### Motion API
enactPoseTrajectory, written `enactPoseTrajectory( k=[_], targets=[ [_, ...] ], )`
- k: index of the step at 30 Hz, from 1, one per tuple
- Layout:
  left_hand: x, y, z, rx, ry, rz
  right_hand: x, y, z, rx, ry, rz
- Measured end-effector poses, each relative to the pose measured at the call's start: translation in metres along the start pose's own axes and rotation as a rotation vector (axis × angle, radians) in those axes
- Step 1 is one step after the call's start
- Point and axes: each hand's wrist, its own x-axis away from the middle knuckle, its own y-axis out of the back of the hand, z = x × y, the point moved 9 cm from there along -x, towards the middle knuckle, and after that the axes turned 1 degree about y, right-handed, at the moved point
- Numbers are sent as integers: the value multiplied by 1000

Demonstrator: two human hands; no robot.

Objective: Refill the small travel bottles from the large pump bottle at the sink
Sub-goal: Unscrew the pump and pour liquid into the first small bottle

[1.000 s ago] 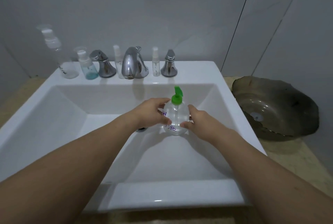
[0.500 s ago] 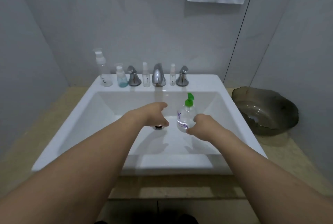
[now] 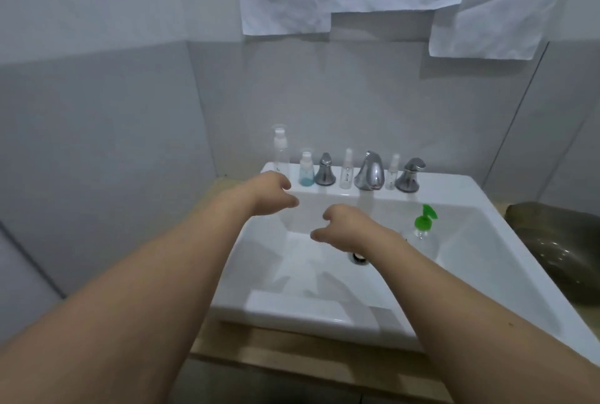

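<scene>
In the sink [image 3: 487, 277], right side: pump bottle [image 3: 423, 231] now released, standing alone. Left hand [image 3: 271, 190] and right hand [image 3: 341, 225] both empty, fingers loosely curled, shifted left toward travel bottles [image 3: 306, 168] on far ledge. Likely picking one next.

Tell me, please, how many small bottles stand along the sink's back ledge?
4: tall clear bottle far left, blue-liquid bottle beside it, two slim spray bottles flanking the spout. None seem hidden.

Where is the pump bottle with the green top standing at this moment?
In the head view, the pump bottle stands inside the sink, on the right side of the basin, just right of the drain and behind the right forearm.
</scene>
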Motion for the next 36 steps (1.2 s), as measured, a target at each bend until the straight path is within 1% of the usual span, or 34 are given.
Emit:
enactPoseTrajectory(
  k=[2, 5, 8, 10, 13, 16, 19, 23, 26, 31, 34, 36],
  targets=[
    [-8, 17, 13, 68, 16, -50, -12, 5, 14, -10, 21, -31],
    [-28, 38, 31, 248, 41, -154, -36, 15, 28, -54, 37, -109],
    [-54, 47, 40, 403, 71, -220, -56, 25, 39, -105, 72, -190],
    [-72, 49, 43, 465, 74, -257, -69, 30, 46, -131, 99, -254],
    [-100, 54, 40, 458, 54, -334, -89, 25, 51, -176, 142, -303],
    [-123, 62, 32, 458, 0, -393, -105, 12, 47, -208, 147, -288],
    [-145, 66, 29, 425, -51, -391, -121, 1, 43, -211, 146, -268],
    [-154, 65, 32, 309, -62, -403, -132, -7, 44, -213, 155, -250],
    [-150, 66, 32, 297, -57, -426, -134, -10, 45, -211, 144, -238],
    [-129, 76, 32, 201, -40, -447, -120, -10, 56, -205, 148, -235],
    [-110, 80, 34, 200, -14, -406, -105, -6, 61, -200, 138, -242],
    [-89, 82, 31, 227, -17, -350, -90, -3, 64, -207, 145, -254]
  ],
)
